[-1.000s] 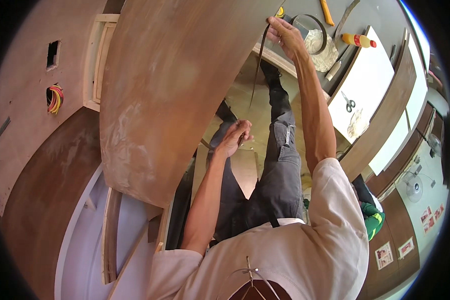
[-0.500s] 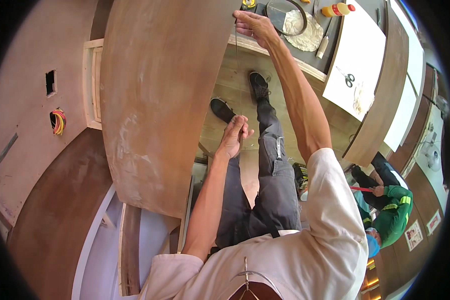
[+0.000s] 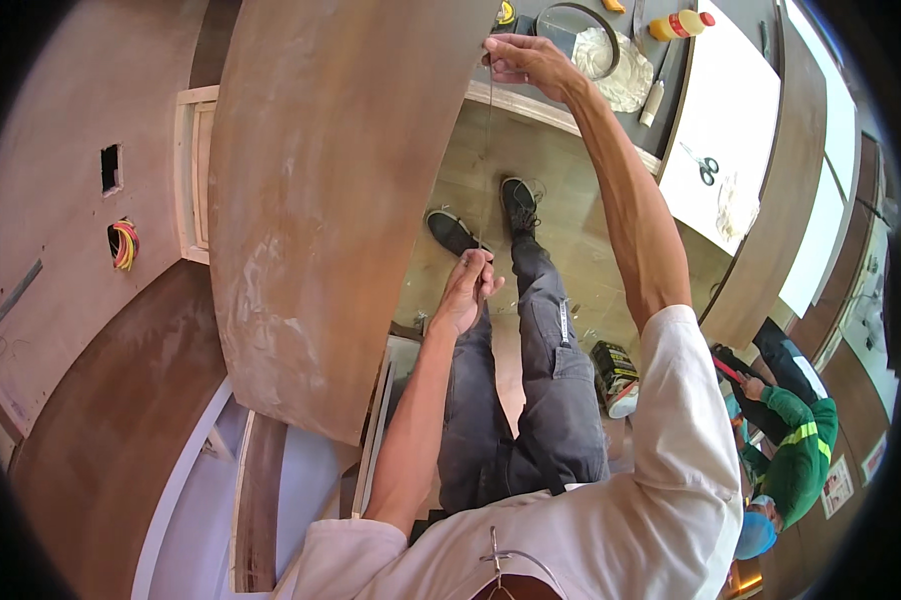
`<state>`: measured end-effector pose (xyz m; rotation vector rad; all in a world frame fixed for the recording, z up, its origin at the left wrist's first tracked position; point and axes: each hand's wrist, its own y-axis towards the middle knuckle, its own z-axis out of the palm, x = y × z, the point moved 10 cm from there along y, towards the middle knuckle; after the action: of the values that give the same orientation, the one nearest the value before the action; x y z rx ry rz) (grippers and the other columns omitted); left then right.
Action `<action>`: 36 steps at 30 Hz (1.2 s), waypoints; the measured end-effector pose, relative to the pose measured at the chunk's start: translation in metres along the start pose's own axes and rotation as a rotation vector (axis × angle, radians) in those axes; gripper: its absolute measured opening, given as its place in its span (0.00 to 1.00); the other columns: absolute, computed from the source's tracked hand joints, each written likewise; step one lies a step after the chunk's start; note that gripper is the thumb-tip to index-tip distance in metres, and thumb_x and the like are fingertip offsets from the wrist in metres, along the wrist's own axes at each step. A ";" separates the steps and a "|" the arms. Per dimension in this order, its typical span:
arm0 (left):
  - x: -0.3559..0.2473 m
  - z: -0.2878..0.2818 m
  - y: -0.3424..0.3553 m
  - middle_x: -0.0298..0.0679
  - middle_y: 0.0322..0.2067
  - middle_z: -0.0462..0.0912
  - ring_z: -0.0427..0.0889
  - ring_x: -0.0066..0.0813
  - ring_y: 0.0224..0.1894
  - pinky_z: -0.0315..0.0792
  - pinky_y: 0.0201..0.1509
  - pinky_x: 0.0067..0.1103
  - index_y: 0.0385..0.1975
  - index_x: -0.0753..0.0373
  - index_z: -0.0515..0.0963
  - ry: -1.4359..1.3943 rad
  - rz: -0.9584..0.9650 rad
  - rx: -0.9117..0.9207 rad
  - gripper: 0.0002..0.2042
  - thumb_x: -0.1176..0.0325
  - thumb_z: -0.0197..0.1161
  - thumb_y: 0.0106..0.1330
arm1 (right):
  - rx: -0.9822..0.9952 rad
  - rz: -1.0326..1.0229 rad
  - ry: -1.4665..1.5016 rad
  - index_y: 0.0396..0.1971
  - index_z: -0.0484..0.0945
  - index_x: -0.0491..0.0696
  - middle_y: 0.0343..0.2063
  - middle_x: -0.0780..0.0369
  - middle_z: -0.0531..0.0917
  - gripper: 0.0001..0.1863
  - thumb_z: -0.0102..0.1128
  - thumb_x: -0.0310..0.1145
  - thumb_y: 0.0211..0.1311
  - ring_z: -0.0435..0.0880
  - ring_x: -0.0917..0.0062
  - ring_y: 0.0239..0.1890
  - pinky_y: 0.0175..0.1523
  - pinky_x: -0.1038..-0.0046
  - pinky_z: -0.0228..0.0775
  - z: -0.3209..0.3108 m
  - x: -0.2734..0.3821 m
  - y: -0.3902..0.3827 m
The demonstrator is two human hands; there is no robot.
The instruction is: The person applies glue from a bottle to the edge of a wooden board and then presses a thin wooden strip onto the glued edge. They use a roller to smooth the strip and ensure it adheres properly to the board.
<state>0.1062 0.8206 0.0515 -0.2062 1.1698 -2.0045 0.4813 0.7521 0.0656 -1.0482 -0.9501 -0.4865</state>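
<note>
Beside the big curved brown panel [image 3: 331, 200], a thin dark string [image 3: 489, 150] runs taut between the two hands, from twelve o'clock down to centre. It is fine, straight and hard to see against the floor. The right hand [image 3: 526, 62], arm raised toward twelve o'clock, pinches the string's upper end between thumb and fingertips. The left hand [image 3: 468, 290], near centre, has its fingers pressed together around the lower end. Two black shoes [image 3: 486, 215] stand on the floor below. Scissors [image 3: 703, 165] lie on a white board [image 3: 731, 120] at two o'clock.
</note>
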 end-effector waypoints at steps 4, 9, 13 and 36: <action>0.007 0.009 -0.001 0.26 0.25 0.70 0.69 0.14 0.23 0.76 0.51 0.24 0.44 0.56 0.70 0.060 -0.005 0.024 0.20 0.46 0.61 0.68 | 0.050 0.027 -0.143 0.57 0.78 0.46 0.39 0.67 0.82 0.25 0.63 0.47 0.67 0.78 0.83 0.41 0.53 0.73 0.78 0.000 0.014 -0.005; 0.016 0.015 -0.001 0.26 0.24 0.69 0.68 0.14 0.23 0.75 0.47 0.21 0.41 0.57 0.72 0.028 0.028 -0.019 0.19 0.47 0.65 0.66 | 0.050 0.074 -0.158 0.51 0.80 0.45 0.43 0.64 0.82 0.22 0.61 0.47 0.69 0.79 0.81 0.45 0.55 0.71 0.77 -0.008 0.006 -0.006; 0.023 0.017 0.009 0.26 0.24 0.68 0.67 0.14 0.23 0.75 0.47 0.21 0.42 0.57 0.72 0.021 0.073 -0.027 0.20 0.47 0.64 0.67 | -0.022 0.035 -0.017 0.52 0.80 0.44 0.41 0.65 0.82 0.22 0.63 0.45 0.68 0.78 0.81 0.41 0.53 0.72 0.78 0.000 0.004 -0.007; 0.016 0.030 -0.011 0.27 0.24 0.70 0.70 0.17 0.25 0.72 0.53 0.24 0.42 0.57 0.75 0.114 -0.026 -0.184 0.17 0.48 0.60 0.70 | -0.344 -0.116 0.165 0.45 0.83 0.38 0.26 0.58 0.87 0.25 0.64 0.48 0.62 0.87 0.77 0.26 0.33 0.75 0.79 -0.016 0.014 -0.002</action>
<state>0.1044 0.7925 0.0735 -0.2024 1.4323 -1.9523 0.4938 0.7382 0.0753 -1.2439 -0.7990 -0.8413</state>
